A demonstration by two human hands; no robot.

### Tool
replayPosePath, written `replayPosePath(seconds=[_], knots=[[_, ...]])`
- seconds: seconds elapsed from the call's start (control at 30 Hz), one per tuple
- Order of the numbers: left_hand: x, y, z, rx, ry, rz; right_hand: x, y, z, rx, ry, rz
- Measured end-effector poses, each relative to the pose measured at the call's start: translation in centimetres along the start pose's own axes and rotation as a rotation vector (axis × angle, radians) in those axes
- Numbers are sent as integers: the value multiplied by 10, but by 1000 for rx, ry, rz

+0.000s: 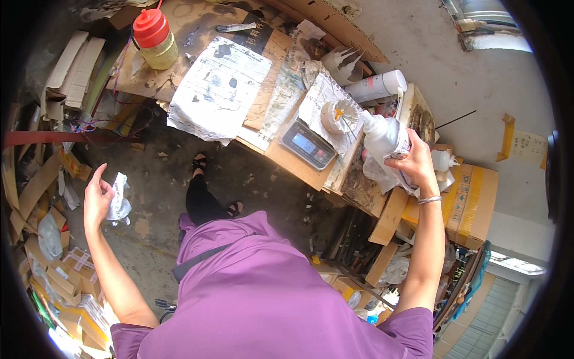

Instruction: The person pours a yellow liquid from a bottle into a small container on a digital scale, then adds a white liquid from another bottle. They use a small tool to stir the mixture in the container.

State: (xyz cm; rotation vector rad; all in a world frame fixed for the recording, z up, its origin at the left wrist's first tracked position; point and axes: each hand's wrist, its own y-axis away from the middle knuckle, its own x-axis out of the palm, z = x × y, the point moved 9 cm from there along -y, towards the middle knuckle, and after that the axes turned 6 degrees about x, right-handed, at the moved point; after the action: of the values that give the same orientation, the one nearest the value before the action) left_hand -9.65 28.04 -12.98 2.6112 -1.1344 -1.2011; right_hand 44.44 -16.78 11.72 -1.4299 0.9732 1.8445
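Note:
My right hand (414,160) is wrapped round a white squeeze bottle (380,136) with a pointed nozzle, holding it over the right part of the bench. The bottle's top leans left, toward a small round cup (330,119) with something orange inside and a thin stick in it. Crumpled foil-like sheet (315,103) lies around the cup, beside a digital scale (301,145) with a lit display. Away from the bench on the left, my left hand (97,200) holds a crumpled white paper (120,200) by the thumb, its index finger stretched out.
Stained white sheets (218,90) cover the bench's middle. A red-lidded jar (156,40) stands at the far left. A white cylindrical container (376,87) lies behind the cup. Cardboard boxes (475,203) are stacked on the right, and more scrap cardboard (72,272) lies on the left.

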Motion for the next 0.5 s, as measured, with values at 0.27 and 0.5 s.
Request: replayPosePath(seconds=[0.27,0.5], knots=[[-4,4,2,-5,-18,-6,5,2,-6,25,-124,22],[-5,3,7,-9,-29,-2,13,10,-15,44,-384,35]])
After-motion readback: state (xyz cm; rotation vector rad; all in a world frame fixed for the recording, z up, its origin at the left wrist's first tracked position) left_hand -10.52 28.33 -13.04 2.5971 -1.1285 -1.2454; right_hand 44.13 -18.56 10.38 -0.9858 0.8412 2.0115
